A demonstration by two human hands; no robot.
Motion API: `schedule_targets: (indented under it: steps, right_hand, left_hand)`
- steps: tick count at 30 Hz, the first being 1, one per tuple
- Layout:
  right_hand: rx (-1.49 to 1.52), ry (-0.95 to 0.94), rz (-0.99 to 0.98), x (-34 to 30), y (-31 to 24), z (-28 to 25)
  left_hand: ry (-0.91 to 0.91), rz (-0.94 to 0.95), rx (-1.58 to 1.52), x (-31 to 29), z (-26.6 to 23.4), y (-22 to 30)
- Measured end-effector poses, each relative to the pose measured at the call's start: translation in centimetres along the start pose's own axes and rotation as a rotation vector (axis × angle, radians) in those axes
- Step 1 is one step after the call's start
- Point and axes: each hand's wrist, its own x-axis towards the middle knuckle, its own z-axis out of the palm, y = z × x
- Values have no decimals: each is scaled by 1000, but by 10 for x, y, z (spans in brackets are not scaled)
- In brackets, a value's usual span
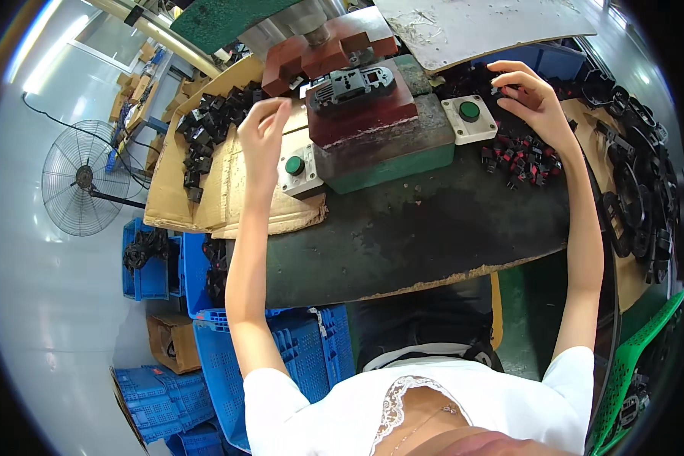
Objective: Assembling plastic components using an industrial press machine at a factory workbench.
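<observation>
My left hand (262,133) is raised over the cardboard sheet (205,190), fingers loosely curled, just right of a heap of black plastic parts (209,125); whether it holds a part I cannot tell. My right hand (526,95) reaches to the far right of the press, fingertips pinched over small dark parts beside the right push-button box (470,118). Between my hands a grey socket-like part (351,83) lies on the dark red die block (365,114). A second push-button box (296,169) with a green button sits below my left hand.
A pile of small red-and-black parts (520,159) lies on the dark bench (403,228). Black ring-shaped parts (638,175) line the right side. Blue crates (205,357) stand on the floor at left, with a floor fan (83,186) beyond them.
</observation>
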Motion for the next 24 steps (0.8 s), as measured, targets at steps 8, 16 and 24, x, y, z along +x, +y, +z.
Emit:
schedule_targets:
  steps: [8,16,24]
  right_hand:
    - [513,-4,100,-1,3,6]
    - [73,-168,53,25,-22,38]
    - [-58,-157,29,91,-36,91]
  left_hand:
    - [-16,-114,36,-45,-38,-44]
    - [0,-28,95,-55,-29,-46]
    - [-6,104,243,-61,-31,-42]
